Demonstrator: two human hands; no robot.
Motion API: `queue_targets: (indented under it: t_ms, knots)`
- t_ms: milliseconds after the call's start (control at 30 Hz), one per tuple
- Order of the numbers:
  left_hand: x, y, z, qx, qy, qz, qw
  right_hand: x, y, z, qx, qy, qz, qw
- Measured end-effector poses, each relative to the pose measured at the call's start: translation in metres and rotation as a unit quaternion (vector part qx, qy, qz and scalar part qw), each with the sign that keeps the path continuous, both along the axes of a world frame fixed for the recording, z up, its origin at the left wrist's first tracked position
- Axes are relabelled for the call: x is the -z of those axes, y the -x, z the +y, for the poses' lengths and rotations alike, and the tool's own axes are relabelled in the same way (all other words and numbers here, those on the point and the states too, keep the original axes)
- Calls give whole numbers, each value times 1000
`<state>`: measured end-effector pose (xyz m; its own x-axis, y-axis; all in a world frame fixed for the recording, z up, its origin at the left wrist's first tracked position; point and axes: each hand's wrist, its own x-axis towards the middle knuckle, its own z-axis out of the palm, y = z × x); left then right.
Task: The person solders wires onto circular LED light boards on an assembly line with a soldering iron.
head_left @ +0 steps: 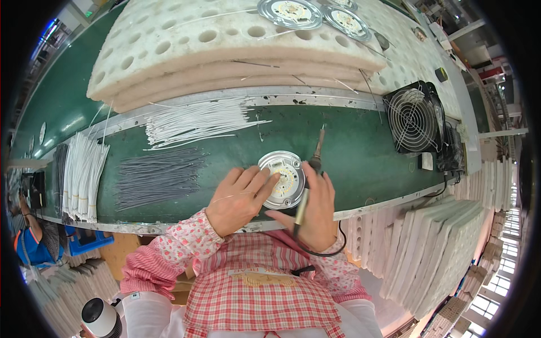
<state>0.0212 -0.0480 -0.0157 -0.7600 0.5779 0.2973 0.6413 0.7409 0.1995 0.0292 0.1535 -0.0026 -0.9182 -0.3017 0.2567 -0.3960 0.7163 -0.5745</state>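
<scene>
A round silver LED lamp plate (291, 159), with a pale board and a ring of yellow LEDs, rests at the green bench's near edge. My left hand (237, 198) grips its left side, fingers bent together over the board. Around the handle of a soldering iron (302, 212) my right hand (319, 211) is closed, beside the plate's right rim; its fingers also seem to touch that rim. The iron's metal tip points away from me, apart from the plate. Its black cable loops past my right wrist. Whether a wire sits under my left fingertips cannot be made out.
Left of the plate lie white wires (194, 122) and dark grey wires (160, 176), with bundled white wires (83, 177) farther left. A black fan (414, 118) stands at the right. Behind, stacked perforated foam slabs (225, 70) carry more lamp plates (290, 12).
</scene>
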Motion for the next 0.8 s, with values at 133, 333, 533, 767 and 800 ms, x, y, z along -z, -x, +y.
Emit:
queue_targets:
  t_ms: [133,333,533,767,800]
  knots:
    - [-4,4,3,-8,-67,-33,997,18,-1,-8,6,12,13,1000]
    - [-2,73,-7,-149,-127,24,980,3,-36,22,-16,-25,6,1000]
    - [10,101,-20,-145,-179,-73,970,16,-53,54,-62,-37,47,996]
    - [-37,87,-15,-154,-360,-113,913,-13,-16,42,153,163,-68,972]
    - [-45,76,-9,-148,-359,-122,913,-5,-11,41,169,209,-104,958]
